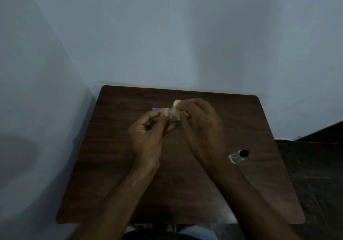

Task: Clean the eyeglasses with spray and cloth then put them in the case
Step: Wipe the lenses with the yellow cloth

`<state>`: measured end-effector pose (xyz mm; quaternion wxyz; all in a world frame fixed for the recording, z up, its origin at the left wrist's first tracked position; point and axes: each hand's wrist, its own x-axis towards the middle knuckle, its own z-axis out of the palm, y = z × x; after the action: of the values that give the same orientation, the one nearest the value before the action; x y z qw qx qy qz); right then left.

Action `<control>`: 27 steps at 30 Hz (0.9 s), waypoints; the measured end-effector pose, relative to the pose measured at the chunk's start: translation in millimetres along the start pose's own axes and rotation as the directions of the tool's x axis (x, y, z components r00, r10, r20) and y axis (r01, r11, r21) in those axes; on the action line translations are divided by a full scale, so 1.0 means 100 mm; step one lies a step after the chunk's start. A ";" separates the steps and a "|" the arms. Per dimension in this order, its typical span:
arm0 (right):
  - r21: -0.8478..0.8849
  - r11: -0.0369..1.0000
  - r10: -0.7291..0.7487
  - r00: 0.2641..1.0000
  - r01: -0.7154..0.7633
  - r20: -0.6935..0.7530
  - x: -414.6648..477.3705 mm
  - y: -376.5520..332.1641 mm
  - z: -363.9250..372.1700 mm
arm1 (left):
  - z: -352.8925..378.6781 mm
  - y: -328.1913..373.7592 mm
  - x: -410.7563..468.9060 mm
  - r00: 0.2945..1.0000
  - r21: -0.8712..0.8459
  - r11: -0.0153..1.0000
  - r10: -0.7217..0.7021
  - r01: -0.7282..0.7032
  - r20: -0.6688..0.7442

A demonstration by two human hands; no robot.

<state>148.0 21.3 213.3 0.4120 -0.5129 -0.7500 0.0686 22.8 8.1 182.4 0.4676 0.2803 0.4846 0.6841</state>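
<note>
The left hand (148, 128) is pinching the eyeglasses (170, 117) while the right hand (200, 126) is squeezing the cloth (176, 109) on them, so pushing too hard is risking a bend.

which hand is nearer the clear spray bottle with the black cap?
Right. The right hand, holding a yellow cloth, is up-left of the clear black-capped spray bottle; the left hand is farther left, beyond it.

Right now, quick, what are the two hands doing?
Left hand: closed, pinching the eyeglasses, which are mostly hidden.
Right hand: closed, holding the yellow cloth.
</note>
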 end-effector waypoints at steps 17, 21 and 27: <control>-0.126 0.989 -0.089 0.991 0.076 -0.103 -0.08 0.05 0.01 | 0.04 0.05 -0.09 0.981 -0.184 0.972 -0.169 0.149 -0.095; -0.147 0.973 -0.178 0.984 0.176 -0.003 -0.26 -0.15 0.09 | 0.08 0.11 -0.12 0.976 -0.210 0.963 -0.194 0.170 -0.102; -0.155 0.982 -0.114 0.992 0.104 -0.057 -0.07 -0.11 0.01 | 0.07 0.07 -0.16 0.978 -0.174 0.966 -0.204 0.192 -0.049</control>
<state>140.3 11.2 214.7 0.3993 -0.5028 -0.7661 -0.0282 32.9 -3.8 192.7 0.5392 0.1670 0.4659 0.6814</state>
